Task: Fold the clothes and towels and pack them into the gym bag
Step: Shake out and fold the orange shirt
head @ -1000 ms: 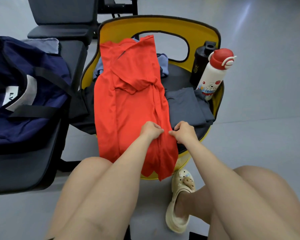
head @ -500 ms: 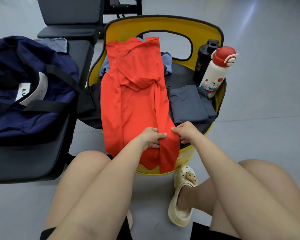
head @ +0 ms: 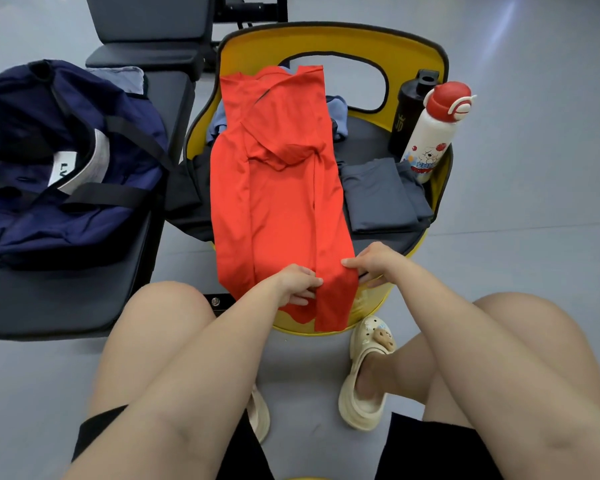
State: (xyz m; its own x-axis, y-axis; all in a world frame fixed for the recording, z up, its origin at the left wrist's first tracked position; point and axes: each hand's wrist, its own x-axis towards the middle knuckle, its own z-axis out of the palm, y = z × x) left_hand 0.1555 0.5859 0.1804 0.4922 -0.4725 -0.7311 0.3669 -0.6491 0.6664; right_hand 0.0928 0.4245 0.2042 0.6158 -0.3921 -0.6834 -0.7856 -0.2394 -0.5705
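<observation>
A red hooded top (head: 281, 188) lies lengthwise on a yellow chair (head: 329, 39), its near hem pinched by the left hand (head: 297, 284) and right hand (head: 374, 263), while the navy gym bag (head: 66, 161) sits open on a bench to the left.

A white bottle (head: 426, 140) and black shaker (head: 409, 112) stand on the yellow chair (head: 329, 39).
</observation>
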